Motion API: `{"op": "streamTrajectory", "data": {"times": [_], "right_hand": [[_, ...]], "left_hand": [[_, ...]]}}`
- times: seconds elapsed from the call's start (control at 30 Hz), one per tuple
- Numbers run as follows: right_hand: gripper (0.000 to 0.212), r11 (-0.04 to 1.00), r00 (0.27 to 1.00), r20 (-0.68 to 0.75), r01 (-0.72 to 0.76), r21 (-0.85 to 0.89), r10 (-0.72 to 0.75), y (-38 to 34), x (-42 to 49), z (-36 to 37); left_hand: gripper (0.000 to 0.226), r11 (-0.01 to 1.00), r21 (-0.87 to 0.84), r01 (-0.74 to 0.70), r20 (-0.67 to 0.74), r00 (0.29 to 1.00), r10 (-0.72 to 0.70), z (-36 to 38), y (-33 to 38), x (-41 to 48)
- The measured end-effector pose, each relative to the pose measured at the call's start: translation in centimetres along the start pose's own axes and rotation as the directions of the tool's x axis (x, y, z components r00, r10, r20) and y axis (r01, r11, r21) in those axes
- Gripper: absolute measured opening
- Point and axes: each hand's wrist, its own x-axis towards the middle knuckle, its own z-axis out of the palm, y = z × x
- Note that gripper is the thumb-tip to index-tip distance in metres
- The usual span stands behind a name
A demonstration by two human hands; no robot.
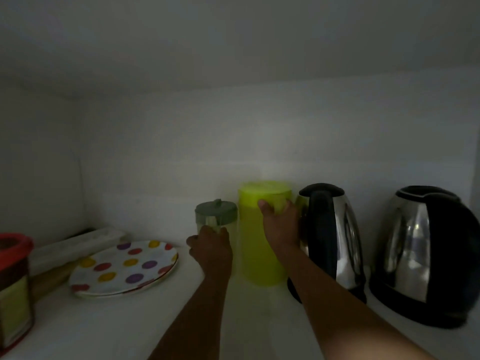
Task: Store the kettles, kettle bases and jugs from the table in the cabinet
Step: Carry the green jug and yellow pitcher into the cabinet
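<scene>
I look into a dim white cabinet shelf [135, 328]. My left hand [211, 249] grips a small clear jug with a grey lid [217, 213] that stands at the back. Right beside it stands a tall lime-green jug [257, 253]; my right hand [281, 224] is wrapped around its upper right side, near the rim. A steel kettle with a black handle [337, 240] sits on its base just right of the green jug, touching my right hand. A second steel and black kettle [426, 255] stands on its base at the far right.
A white plate with coloured dots [124, 267] lies on the shelf to the left. Behind it is a long pale box [78, 242]. A red-lidded container [14, 287] stands at the far left edge. The cabinet's back wall is close behind the jugs.
</scene>
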Motion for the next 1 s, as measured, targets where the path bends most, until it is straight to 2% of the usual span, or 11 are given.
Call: {"op": "streamTrajectory", "data": {"times": [0.07, 0.17, 0.23, 0.37, 0.5, 0.67, 0.8, 0.9, 1.0], "right_hand": [[0.071, 1.0, 1.0, -0.012, 0.005, -0.029, -0.005, 0.0, 0.4, 0.1], [0.07, 0.996, 1.0, -0.014, 0.007, -0.094, -0.008, -0.2, 0.7, 0.1], [0.07, 0.992, 1.0, 0.001, -0.005, -0.123, 0.006, -0.4, 0.6, -0.2], [0.07, 0.972, 0.991, 0.114, -0.041, -0.23, 0.069, 0.0, -1.8, -1.6], [0.079, 0.932, 0.979, 0.186, -0.014, -0.363, 0.088, 0.2, -5.8, -4.4], [0.068, 0.881, 0.96, 0.273, 0.076, -0.467, 0.061, -1.4, -10.4, -9.9], [0.053, 0.829, 0.955, 0.296, 0.168, -0.533, -0.003, -3.1, -14.9, -14.0], [0.048, 0.818, 0.956, 0.29, 0.203, -0.538, -0.046, -5.2, -19.1, -16.1], [0.047, 0.82, 0.934, 0.347, 0.261, -0.509, -0.082, -7.5, -23.5, -16.7]], "left_hand": [[0.036, 1.0, -0.013, 0.017, 0.051, 0.999, -0.016, 0.2, -0.2, 0.6], [0.053, 0.997, -0.004, 0.077, 0.216, 0.973, -0.075, -0.1, -0.8, 0.4], [0.058, 0.997, 0.027, 0.073, 0.251, 0.965, -0.077, -0.4, -1.3, -0.5], [0.044, 0.985, 0.173, -0.007, 0.247, 0.968, -0.037, -2.1, -0.9, -2.9], [0.034, 0.979, 0.191, -0.07, 0.229, 0.973, 0.025, -4.6, 1.1, -6.7], [0.046, 0.96, 0.213, -0.181, 0.174, 0.974, 0.145, -9.2, 3.6, -13.2], [0.042, 0.91, 0.252, -0.33, 0.129, 0.943, 0.307, -14.8, 4.9, -19.4], [0.042, 0.875, 0.272, -0.401, 0.106, 0.916, 0.387, -19.2, 5.7, -23.6], [0.044, 0.837, 0.298, -0.46, 0.082, 0.885, 0.457, -24.1, 5.7, -26.3]]}}
